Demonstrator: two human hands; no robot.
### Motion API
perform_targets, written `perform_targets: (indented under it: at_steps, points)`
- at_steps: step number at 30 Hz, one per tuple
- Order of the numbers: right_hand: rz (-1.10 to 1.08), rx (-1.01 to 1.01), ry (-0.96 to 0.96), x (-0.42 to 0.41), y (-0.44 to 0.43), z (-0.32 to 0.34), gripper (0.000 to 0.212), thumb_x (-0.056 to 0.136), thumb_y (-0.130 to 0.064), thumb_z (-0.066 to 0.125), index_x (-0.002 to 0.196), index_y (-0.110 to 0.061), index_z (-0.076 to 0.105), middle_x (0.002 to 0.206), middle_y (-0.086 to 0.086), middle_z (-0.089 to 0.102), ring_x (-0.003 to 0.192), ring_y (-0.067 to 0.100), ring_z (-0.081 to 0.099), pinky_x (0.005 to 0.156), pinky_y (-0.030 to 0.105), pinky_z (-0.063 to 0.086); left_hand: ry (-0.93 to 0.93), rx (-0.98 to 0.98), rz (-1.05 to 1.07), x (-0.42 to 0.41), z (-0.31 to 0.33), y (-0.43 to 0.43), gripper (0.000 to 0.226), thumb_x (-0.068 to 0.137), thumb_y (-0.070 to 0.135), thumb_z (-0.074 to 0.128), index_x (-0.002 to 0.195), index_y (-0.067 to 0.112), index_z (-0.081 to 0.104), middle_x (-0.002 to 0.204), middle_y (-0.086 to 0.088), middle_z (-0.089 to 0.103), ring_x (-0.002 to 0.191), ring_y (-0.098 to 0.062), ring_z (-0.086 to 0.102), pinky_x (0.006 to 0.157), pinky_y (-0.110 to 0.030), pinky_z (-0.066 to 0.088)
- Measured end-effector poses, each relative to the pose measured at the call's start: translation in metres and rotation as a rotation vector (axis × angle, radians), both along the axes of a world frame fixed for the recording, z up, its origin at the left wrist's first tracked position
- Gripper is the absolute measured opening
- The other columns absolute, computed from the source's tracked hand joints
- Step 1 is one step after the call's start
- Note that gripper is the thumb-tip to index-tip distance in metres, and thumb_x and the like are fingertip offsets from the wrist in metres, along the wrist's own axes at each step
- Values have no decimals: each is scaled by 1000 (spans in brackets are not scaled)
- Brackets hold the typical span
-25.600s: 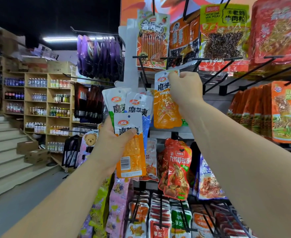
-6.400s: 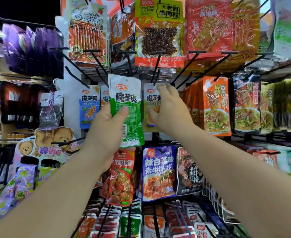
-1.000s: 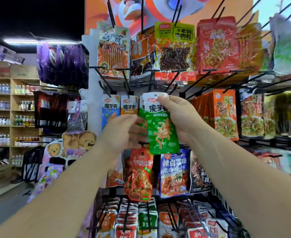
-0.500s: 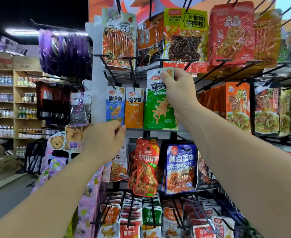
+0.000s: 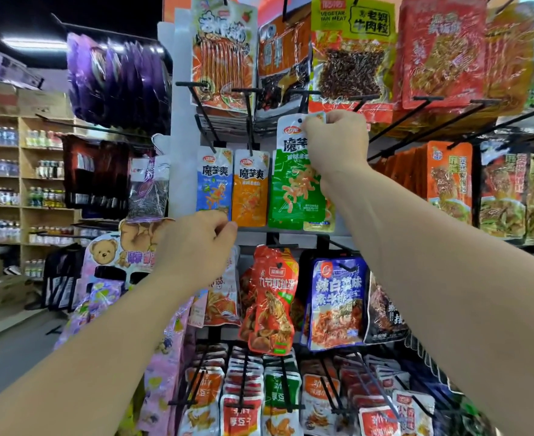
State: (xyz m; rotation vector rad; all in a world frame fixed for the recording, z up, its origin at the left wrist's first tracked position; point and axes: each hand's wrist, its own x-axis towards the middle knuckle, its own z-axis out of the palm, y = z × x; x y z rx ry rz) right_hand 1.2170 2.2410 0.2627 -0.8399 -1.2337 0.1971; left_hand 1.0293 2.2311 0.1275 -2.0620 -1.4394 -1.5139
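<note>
My right hand (image 5: 334, 140) pinches the white top edge of a green snack packet (image 5: 294, 190) and holds it up at a black peg (image 5: 303, 99) of the snack rack. The packet hangs straight down, next to an orange packet (image 5: 250, 190) and a blue packet (image 5: 213, 184) of the same brand on their own pegs. My left hand (image 5: 196, 247) hovers lower down in front of the rack, below the blue packet, fingers loosely curled with nothing in them.
Black pegs stick out toward me all over the rack. Large red and orange packets (image 5: 350, 55) hang above, a red packet (image 5: 272, 300) and a blue one (image 5: 334, 297) below. Purple bags (image 5: 117, 80) hang at left. Wooden shelves with bottles (image 5: 13, 184) stand far left.
My right hand has lifted the green packet's top a little higher toward the peg. My left hand has stayed low, away from the packet, holding nothing.
</note>
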Motion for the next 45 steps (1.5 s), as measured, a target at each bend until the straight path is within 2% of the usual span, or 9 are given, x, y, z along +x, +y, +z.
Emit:
perform_targets:
  at_steps: [10,13,16,22,27,30,32,36,45]
  points:
    - [-23,-79,48,5,9,-2,50,82,-12,63,58,-24,21,55,-6,12,58,20,9,58,37,11,-34,-160,25,2,11,1,44,104,36,52,69,10,52,59,-3,54,69,-29,57,58,-33,32]
    - [-88,-165,-53,15,27,-6,33,89,-25,71,65,-14,53,61,2,36,60,20,29,58,37,27,-67,-187,21,3,12,1,43,104,34,52,69,9,52,59,-2,52,73,-33,62,59,-34,33]
    - [-131,-190,-111,23,49,-10,40,95,-38,71,96,2,73,76,7,60,67,22,52,62,34,42,-63,-195,33,4,13,2,42,104,34,52,72,7,52,61,-5,53,71,-32,59,59,-34,34]
    - [-349,-287,-399,31,64,-18,38,100,-43,63,115,-9,68,103,8,68,89,27,62,71,30,44,-32,-182,61,4,12,3,46,104,32,53,62,15,44,56,-1,46,59,-23,47,57,-34,32]
    - [-776,57,-938,44,32,-37,38,95,-45,67,112,-10,65,107,10,65,98,33,64,73,36,46,33,-139,119,7,9,2,45,104,34,52,64,15,43,58,1,47,61,-21,48,54,-32,28]
    - [-700,45,-1268,44,25,-39,60,95,-54,65,145,-24,53,150,16,45,137,38,46,106,47,46,65,-131,150,9,9,3,44,105,35,50,65,16,46,59,0,49,63,-21,50,55,-32,28]
    - [-703,-93,-1424,43,31,-37,82,95,-67,55,163,-38,19,172,15,4,158,37,9,125,54,22,77,-124,160,9,8,2,44,105,35,50,66,14,45,59,-1,49,62,-22,50,54,-32,27]
    - [-770,-273,-1526,41,48,-38,88,97,-75,38,163,-41,-7,170,10,-23,158,34,-18,126,61,-3,70,-103,164,8,6,1,45,104,34,51,65,14,42,60,-2,49,64,-23,52,55,-31,29]
    - [-729,-495,-1541,25,64,-34,93,96,-77,37,161,-39,-18,164,8,-38,156,33,-23,124,65,-9,114,-83,177,8,4,1,45,105,34,49,65,15,41,61,-3,48,66,-27,52,57,-33,34]
